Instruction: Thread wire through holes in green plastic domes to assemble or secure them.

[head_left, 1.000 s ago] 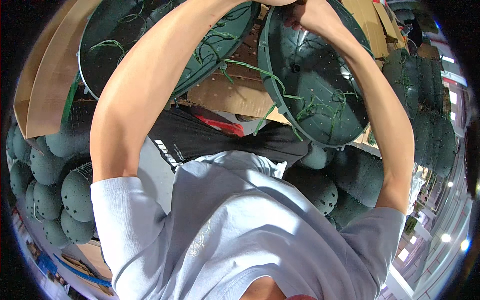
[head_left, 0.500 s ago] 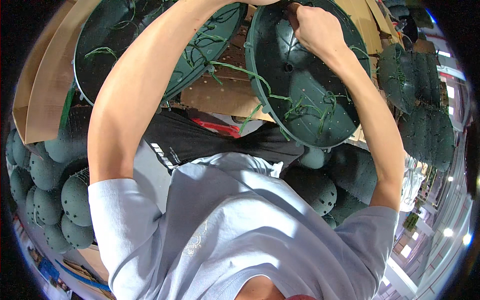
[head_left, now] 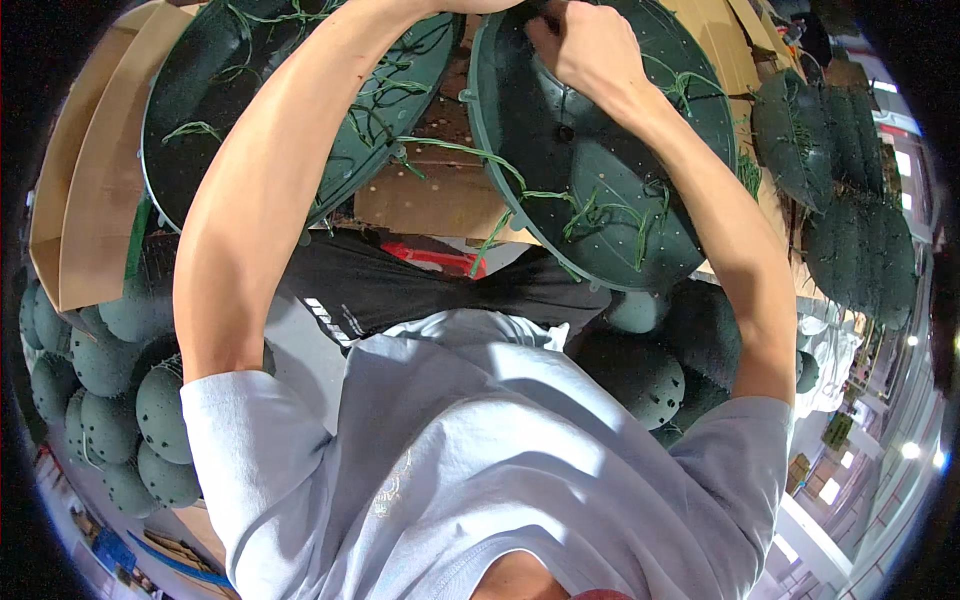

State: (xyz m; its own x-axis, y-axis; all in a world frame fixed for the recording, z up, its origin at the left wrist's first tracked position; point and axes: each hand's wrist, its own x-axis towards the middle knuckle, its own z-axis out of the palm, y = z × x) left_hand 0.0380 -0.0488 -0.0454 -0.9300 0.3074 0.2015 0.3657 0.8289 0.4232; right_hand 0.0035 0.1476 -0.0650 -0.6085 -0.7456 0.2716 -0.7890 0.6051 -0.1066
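Note:
My right hand (head_left: 597, 48) is over the far part of a dark green plastic half-shell (head_left: 610, 240), its fingers curled and pressed together; whatever they hold is hidden. My left hand (head_left: 485, 4) reaches to the top edge of the picture near that shell's far rim, and its fingers are cut off from view. Green twisted ties (head_left: 625, 212) lie inside the right shell, and one strand runs over its rim to the left. A second dark green half-shell (head_left: 185, 100), also with green ties in it, stands on the left, partly behind my left forearm.
Cardboard (head_left: 430, 200) lies between and under the shells, and a tall cardboard flap (head_left: 100, 200) rises at the left. Dark green round shells (head_left: 105, 365) are piled at the left. More stacked shells (head_left: 860, 240) stand at the right, and a dark dome (head_left: 630, 380) is by my right side.
My right hand has shifted a little left and toward the far edge. The right shell has also moved slightly left. My left hand stays near the top edge.

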